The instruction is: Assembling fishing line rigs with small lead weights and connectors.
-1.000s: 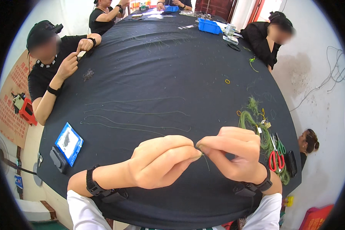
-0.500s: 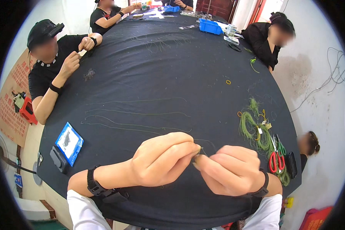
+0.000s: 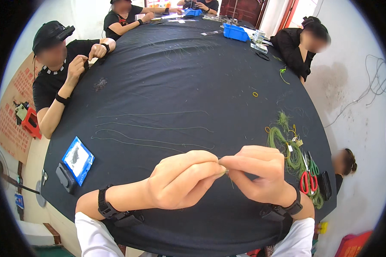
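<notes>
1. At the near edge of a long table (image 3: 227,107) under black cloth, a person's left hand (image 3: 186,179) pinches a thin green thread (image 3: 232,183), fingertips pressed together on it.
2. The right hand (image 3: 259,173) meets it, index finger curled and fingertips against the left's; whether they grip the thread too cannot be told. A short end hangs below the meeting point, between the two hands.
3. Beyond the left hand, several long, thin green strands (image 3: 133,138) lie roughly side by side across the cloth.
4. At near left, a blue-and-white flat packet (image 3: 87,165) showing dark contents rests beside a dark rounded case (image 3: 66,177).
5. To the right lie a loose coil of green thread (image 3: 294,157), red-handled metal scissors (image 3: 304,182), green-handled scissors (image 3: 314,168) and a black oblong case (image 3: 325,186).
6. A small yellow ring (image 3: 255,94) lies farther off; a blue plastic tray (image 3: 236,33) stands at far right.
7. At left, a co-worker in black (image 3: 51,81) holds both hands close together above the table's edge.
</notes>
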A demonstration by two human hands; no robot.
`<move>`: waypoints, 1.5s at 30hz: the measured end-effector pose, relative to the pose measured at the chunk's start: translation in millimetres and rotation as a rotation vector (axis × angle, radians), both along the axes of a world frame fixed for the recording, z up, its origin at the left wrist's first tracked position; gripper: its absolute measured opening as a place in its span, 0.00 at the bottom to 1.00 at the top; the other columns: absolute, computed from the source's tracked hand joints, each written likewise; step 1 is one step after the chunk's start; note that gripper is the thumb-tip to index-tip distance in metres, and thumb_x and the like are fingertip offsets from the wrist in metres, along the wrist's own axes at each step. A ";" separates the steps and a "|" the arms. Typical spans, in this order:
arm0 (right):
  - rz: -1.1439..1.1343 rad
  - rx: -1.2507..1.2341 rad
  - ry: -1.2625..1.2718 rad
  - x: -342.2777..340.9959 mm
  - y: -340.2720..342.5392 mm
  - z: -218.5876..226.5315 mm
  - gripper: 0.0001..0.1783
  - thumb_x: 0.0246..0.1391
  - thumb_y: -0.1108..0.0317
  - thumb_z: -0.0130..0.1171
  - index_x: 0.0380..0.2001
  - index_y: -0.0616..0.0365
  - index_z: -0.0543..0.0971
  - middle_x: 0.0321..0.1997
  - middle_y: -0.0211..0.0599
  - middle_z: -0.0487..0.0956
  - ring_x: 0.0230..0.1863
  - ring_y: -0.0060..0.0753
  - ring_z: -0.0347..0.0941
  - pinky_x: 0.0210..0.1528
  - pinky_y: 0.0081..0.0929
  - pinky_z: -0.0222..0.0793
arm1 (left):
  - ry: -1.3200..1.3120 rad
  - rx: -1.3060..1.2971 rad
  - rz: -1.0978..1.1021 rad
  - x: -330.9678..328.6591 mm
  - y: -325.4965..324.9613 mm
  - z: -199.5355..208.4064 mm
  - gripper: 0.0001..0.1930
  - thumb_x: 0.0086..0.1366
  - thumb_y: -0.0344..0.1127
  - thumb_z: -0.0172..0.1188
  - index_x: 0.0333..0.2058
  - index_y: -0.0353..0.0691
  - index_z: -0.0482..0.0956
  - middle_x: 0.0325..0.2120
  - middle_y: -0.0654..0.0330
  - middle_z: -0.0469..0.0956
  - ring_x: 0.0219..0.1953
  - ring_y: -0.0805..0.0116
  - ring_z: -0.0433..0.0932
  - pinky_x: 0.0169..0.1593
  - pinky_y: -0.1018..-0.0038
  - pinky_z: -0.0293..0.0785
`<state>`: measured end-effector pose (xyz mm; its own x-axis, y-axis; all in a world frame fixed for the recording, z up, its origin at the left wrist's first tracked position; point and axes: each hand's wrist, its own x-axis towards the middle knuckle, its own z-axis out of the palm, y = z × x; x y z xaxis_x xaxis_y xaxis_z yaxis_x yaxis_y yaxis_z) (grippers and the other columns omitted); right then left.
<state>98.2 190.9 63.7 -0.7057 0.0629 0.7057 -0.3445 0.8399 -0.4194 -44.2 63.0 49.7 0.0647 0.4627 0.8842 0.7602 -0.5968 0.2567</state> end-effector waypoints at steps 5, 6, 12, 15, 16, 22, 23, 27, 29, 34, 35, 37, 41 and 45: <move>-0.020 0.100 0.020 0.7 -7.0 -4.9 0.11 0.35 0.81 0.64 0.28 0.63 0.79 0.18 0.33 0.74 0.17 0.29 0.70 0.18 0.23 0.64 | -0.008 0.016 0.029 -0.9 1.0 -2.0 0.10 0.47 0.15 0.61 0.31 0.25 0.75 0.27 0.49 0.76 0.25 0.60 0.77 0.25 0.74 0.76; -0.020 0.149 0.016 1.6 -8.2 -4.6 0.11 0.35 0.80 0.64 0.28 0.63 0.79 0.18 0.33 0.73 0.16 0.29 0.69 0.17 0.23 0.63 | -0.011 0.013 0.035 -0.8 0.9 -2.2 0.10 0.47 0.15 0.60 0.31 0.25 0.74 0.27 0.49 0.76 0.25 0.60 0.77 0.26 0.74 0.76; -0.071 0.316 0.160 8.6 -14.5 -2.1 0.14 0.26 0.78 0.63 0.26 0.63 0.79 0.17 0.28 0.70 0.15 0.23 0.64 0.14 0.19 0.59 | 0.032 0.003 0.076 0.7 1.1 -5.0 0.10 0.45 0.16 0.61 0.30 0.27 0.76 0.27 0.52 0.76 0.26 0.62 0.78 0.27 0.74 0.77; -0.080 0.298 0.215 12.2 -10.2 6.8 0.15 0.27 0.80 0.63 0.27 0.67 0.79 0.15 0.30 0.69 0.13 0.26 0.64 0.14 0.20 0.59 | 0.057 0.036 0.060 -0.1 2.2 -8.7 0.12 0.45 0.15 0.62 0.32 0.30 0.77 0.27 0.51 0.77 0.24 0.65 0.78 0.26 0.77 0.75; -0.082 0.297 0.212 12.7 -8.3 9.2 0.15 0.27 0.80 0.63 0.27 0.67 0.79 0.15 0.30 0.69 0.13 0.26 0.64 0.14 0.20 0.59 | 0.055 0.035 0.057 0.0 2.9 -9.6 0.12 0.45 0.15 0.62 0.32 0.30 0.77 0.27 0.51 0.77 0.24 0.65 0.78 0.26 0.77 0.75; -0.111 0.144 0.109 7.9 -1.8 12.9 0.12 0.33 0.82 0.65 0.28 0.65 0.79 0.14 0.33 0.68 0.14 0.28 0.64 0.15 0.22 0.58 | 0.072 0.015 0.031 2.0 0.0 -4.3 0.13 0.45 0.15 0.64 0.32 0.31 0.78 0.27 0.52 0.78 0.24 0.66 0.78 0.26 0.78 0.75; -0.113 0.109 0.073 7.9 -1.7 11.5 0.11 0.35 0.82 0.64 0.28 0.63 0.79 0.14 0.33 0.69 0.14 0.29 0.65 0.16 0.23 0.57 | 0.060 0.014 0.035 2.3 -0.2 -3.6 0.13 0.45 0.15 0.64 0.31 0.31 0.78 0.27 0.52 0.78 0.24 0.67 0.78 0.26 0.78 0.75; -0.077 0.056 0.017 5.5 0.7 6.7 0.11 0.35 0.81 0.64 0.28 0.62 0.79 0.15 0.34 0.70 0.14 0.29 0.66 0.16 0.23 0.58 | 0.035 0.030 0.040 2.5 1.0 -1.7 0.12 0.45 0.16 0.63 0.32 0.31 0.78 0.27 0.52 0.78 0.24 0.67 0.78 0.26 0.79 0.74; 0.010 -0.024 0.014 3.2 1.1 1.2 0.11 0.36 0.81 0.64 0.28 0.62 0.79 0.15 0.34 0.71 0.14 0.29 0.66 0.16 0.23 0.58 | 0.008 0.003 0.016 2.0 0.1 2.9 0.11 0.46 0.16 0.63 0.31 0.29 0.76 0.27 0.51 0.77 0.24 0.64 0.78 0.26 0.77 0.75; 0.009 0.062 0.033 0.8 -5.6 -3.7 0.11 0.35 0.80 0.65 0.28 0.62 0.79 0.17 0.32 0.72 0.15 0.27 0.67 0.16 0.22 0.60 | -0.015 0.005 0.020 1.0 -1.1 2.4 0.11 0.46 0.15 0.61 0.31 0.25 0.75 0.26 0.50 0.76 0.24 0.60 0.77 0.25 0.74 0.75; -0.010 0.132 0.050 1.6 -7.1 -4.0 0.11 0.35 0.79 0.65 0.28 0.62 0.79 0.18 0.31 0.73 0.15 0.26 0.67 0.15 0.22 0.60 | -0.016 0.013 0.034 1.3 0.0 1.9 0.11 0.46 0.15 0.61 0.31 0.25 0.75 0.26 0.50 0.76 0.25 0.61 0.77 0.25 0.74 0.76; -0.038 0.197 0.063 3.8 -11.5 -4.3 0.12 0.34 0.79 0.65 0.28 0.62 0.79 0.19 0.31 0.73 0.15 0.25 0.67 0.15 0.21 0.61 | -0.019 0.021 0.044 1.3 1.8 0.2 0.11 0.46 0.15 0.61 0.31 0.25 0.75 0.26 0.50 0.76 0.25 0.61 0.77 0.26 0.74 0.76; -0.079 0.344 0.140 10.1 -17.1 -2.9 0.14 0.30 0.77 0.63 0.27 0.64 0.79 0.19 0.29 0.71 0.16 0.22 0.66 0.15 0.19 0.62 | 0.030 0.028 0.061 0.6 1.3 -4.8 0.11 0.46 0.15 0.61 0.32 0.27 0.76 0.27 0.51 0.77 0.25 0.64 0.78 0.26 0.76 0.76; -0.123 0.384 0.196 16.3 -15.8 9.5 0.14 0.28 0.76 0.63 0.27 0.65 0.80 0.16 0.27 0.68 0.15 0.22 0.66 0.15 0.18 0.62 | 0.077 0.061 0.074 1.6 0.3 -8.4 0.13 0.45 0.14 0.62 0.33 0.29 0.77 0.28 0.51 0.77 0.24 0.66 0.78 0.26 0.78 0.75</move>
